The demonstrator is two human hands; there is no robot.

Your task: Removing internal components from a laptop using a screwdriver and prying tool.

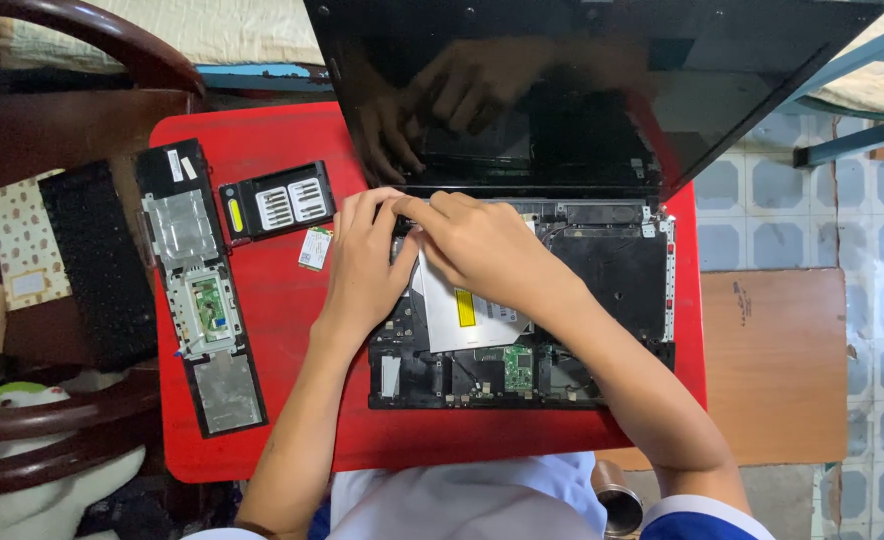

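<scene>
2 hands meet at the upper middle of the frame over an opened laptop base [602, 270] on the red surface [282, 300]. Left hand [362, 265] and right hand [482, 245] have fingers curled together at the base's upper-left corner; whether they pinch anything cannot be told. Left of them lies a removed palmrest panel [202, 290].

A red worktop [262, 440] fills the centre. At three o'clock lies a pale patterned tile floor [882, 220] with a brown wooden board [777, 370]. At nine o'clock stands a dark wooden chair [57, 420]; at twelve, a bed's blue frame [252, 72].
</scene>
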